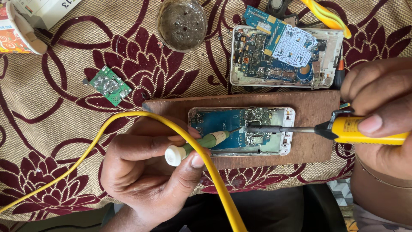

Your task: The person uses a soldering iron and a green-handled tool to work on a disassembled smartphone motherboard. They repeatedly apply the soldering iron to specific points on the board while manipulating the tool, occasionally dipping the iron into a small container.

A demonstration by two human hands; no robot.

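Pinching green tool (201,144) in left hand (146,169); right hand (377,116) clasping soldering iron (326,130).

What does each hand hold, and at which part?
The left hand holds a green tool by its handle near the white cap. The right hand holds a yellow soldering iron by its handle.

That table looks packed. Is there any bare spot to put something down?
Yes: the cloth lies bare left of the wooden board, below the small green circuit board, crossed only by the yellow cable. Another bare strip runs between the paper cup and the round dish. It is crowded top right around the opened phone, and on the board where both hands work.
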